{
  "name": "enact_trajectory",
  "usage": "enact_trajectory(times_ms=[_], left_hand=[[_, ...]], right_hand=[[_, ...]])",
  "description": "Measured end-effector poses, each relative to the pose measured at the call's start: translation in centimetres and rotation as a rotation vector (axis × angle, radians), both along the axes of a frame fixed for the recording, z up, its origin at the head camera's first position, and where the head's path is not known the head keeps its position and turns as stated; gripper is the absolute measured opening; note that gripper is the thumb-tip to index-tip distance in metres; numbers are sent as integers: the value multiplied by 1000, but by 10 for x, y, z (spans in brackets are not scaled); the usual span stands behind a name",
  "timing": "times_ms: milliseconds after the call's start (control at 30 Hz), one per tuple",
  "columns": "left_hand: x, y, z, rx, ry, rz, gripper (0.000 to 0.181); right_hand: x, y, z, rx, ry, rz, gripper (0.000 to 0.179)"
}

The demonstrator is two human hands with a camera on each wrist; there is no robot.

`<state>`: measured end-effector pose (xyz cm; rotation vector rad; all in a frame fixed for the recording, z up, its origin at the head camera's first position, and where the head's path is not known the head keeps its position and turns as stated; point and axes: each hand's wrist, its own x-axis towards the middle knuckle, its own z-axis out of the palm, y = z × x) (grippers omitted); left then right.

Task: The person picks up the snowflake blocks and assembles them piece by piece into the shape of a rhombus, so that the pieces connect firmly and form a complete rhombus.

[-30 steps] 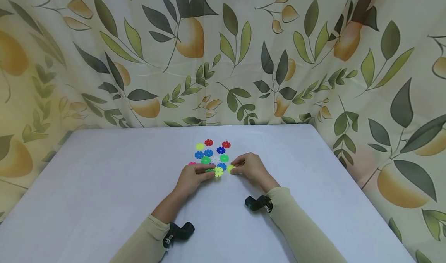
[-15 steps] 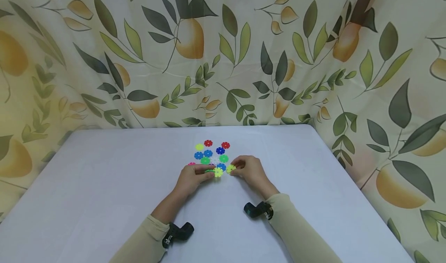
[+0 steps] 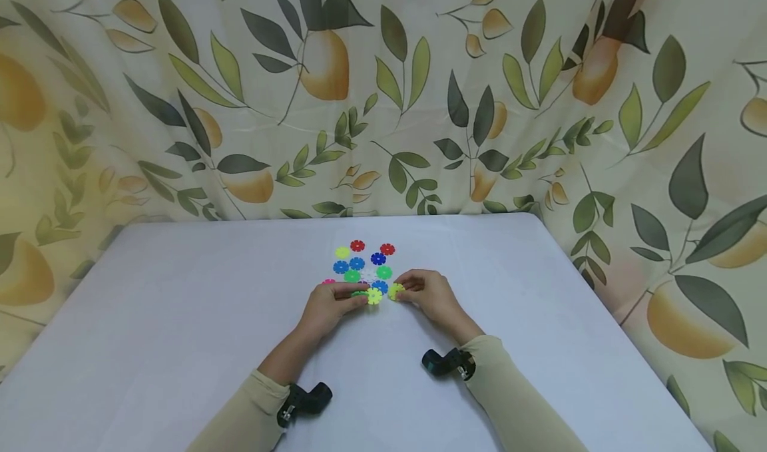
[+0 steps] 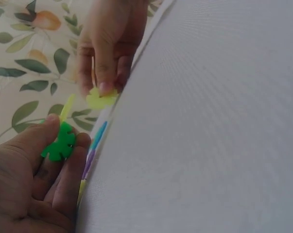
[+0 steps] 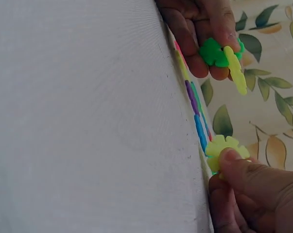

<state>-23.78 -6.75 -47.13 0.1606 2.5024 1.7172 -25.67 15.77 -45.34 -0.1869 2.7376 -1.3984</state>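
My left hand (image 3: 323, 309) pinches a green notched flower disc (image 4: 60, 146) between thumb and fingers. A yellow flower disc (image 5: 236, 73) is joined to the green one and stands crosswise to it. To the right, my right hand (image 3: 433, 297) pinches another yellow flower disc (image 5: 219, 144) between thumb and fingers. A small gap separates this disc from the joined pair. Both hands are just in front of the loose discs, and the left hand hides part of them.
Several loose flower discs lie on the white table (image 3: 180, 305) behind the hands, among them a red disc (image 3: 387, 249), a dark blue disc (image 3: 378, 259) and a green disc (image 3: 384, 272). A leaf-patterned curtain (image 3: 395, 139) hangs behind the table.
My right hand has lowered slightly toward the near side, still pinching its yellow disc. The left hand has stayed almost still with the joined green and yellow discs.
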Motion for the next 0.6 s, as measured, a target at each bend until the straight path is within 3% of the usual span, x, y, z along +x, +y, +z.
enact_trajectory(times_ms=[233, 600], left_hand=[[-1, 0, -1, -14, 3, 13, 23], [0, 0, 0, 12, -10, 24, 25]], right_hand=[[-3, 7, -9, -140, -45, 33, 16], [0, 5, -11, -238, -83, 49, 23]])
